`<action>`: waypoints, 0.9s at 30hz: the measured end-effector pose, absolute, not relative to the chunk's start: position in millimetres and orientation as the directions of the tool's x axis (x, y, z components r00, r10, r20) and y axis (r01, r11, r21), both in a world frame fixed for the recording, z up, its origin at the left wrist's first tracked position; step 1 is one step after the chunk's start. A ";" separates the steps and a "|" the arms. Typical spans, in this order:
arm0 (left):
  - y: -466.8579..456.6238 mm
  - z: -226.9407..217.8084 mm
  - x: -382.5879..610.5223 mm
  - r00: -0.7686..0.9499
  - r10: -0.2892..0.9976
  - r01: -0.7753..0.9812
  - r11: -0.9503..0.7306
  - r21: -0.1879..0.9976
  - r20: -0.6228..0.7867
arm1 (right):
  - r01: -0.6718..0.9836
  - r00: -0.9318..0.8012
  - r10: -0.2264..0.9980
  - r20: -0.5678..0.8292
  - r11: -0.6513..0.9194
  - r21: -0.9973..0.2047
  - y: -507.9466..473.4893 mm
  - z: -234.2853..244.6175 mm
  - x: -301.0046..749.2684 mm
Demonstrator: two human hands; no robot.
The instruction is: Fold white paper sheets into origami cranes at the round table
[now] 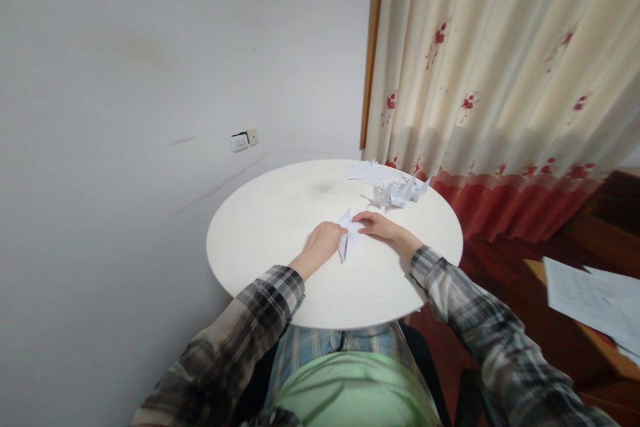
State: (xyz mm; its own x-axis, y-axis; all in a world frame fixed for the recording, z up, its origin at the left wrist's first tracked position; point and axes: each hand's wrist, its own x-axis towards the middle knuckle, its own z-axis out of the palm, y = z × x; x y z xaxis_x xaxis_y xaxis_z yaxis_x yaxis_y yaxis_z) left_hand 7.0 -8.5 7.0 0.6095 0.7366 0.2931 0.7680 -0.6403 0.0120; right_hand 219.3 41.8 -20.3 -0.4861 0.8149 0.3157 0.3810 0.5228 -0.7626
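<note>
A small folded piece of white paper (349, 235) lies near the middle of the round white table (260, 240). My left hand (324, 241) rests curled against its left side, fingertips pinching the fold. From the right, my right hand (381, 224) reaches in with fingers pressed flat on the paper's upper edge. Both sleeves are plaid.
Several folded and crumpled white paper pieces (397, 188) lie at the table's far right edge. A floral curtain (500, 80) hangs behind them. Loose paper sheets (593, 297) lie on a wooden surface at the right. A wall socket (243, 140) sits on the left wall.
</note>
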 end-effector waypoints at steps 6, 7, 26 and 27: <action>-10.2 8.7 5.8 0.574 0.768 0.793 -0.608 0.040 0.284 | 0.376 -0.486 0.815 0.317 0.522 -0.766 40.9 -20.1 219.6; -10.5 9.0 5.6 0.566 0.774 0.799 -0.599 0.043 0.284 | 0.375 -0.485 0.815 0.318 0.522 -0.766 40.9 -20.3 219.8; -14.1 14.4 4.4 0.513 0.816 0.844 -0.537 0.019 0.267 | 0.375 -0.479 0.817 0.321 0.521 -0.767 40.3 -21.0 219.6; -13.9 13.7 4.3 0.521 0.809 0.838 -0.546 0.017 0.273 | 0.375 -0.479 0.817 0.322 0.522 -0.766 40.1 -20.6 219.3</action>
State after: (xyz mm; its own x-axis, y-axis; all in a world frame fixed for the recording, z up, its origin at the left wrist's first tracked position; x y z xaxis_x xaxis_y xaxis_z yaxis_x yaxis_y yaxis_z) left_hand 4.3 -13.9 13.7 0.5210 0.8086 0.2733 0.8378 -0.5457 0.0172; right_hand 219.3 40.1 -20.6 -0.4791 0.8167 0.3217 0.3751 0.5219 -0.7661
